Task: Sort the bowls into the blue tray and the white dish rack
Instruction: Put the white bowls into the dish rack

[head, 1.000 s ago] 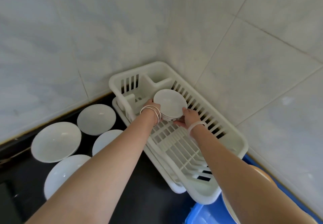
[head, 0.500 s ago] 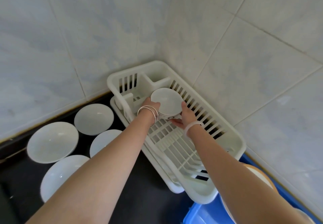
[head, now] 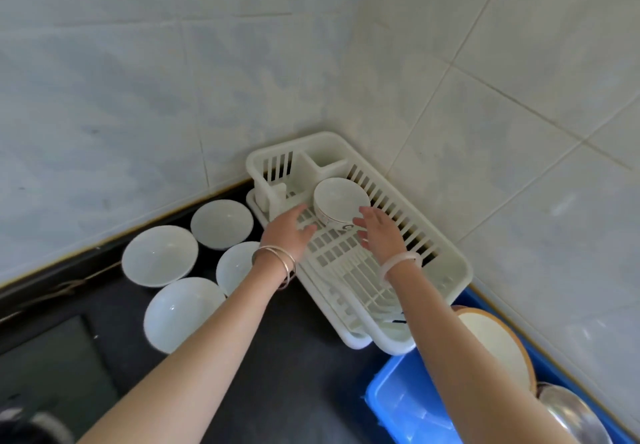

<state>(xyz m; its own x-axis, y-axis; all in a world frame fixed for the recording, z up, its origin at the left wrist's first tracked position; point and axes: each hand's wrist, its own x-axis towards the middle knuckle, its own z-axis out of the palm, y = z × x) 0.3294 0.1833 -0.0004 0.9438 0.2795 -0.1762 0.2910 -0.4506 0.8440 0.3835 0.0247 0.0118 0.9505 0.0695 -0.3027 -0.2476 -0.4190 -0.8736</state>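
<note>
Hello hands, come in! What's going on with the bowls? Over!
Left grip and right grip open, flanking the patterned bowl. Bowl sits in the white dish rack, far end. Four white bowls wait on the counter. Nothing in the way.

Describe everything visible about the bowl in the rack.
The small white bowl, ceramic-looking and empty, has dark markings on its outer wall. It sits opening-up at the far end of the white dish rack, beside the cutlery compartment. The left hand and right hand flank it, fingers straight; contact unclear.
</note>
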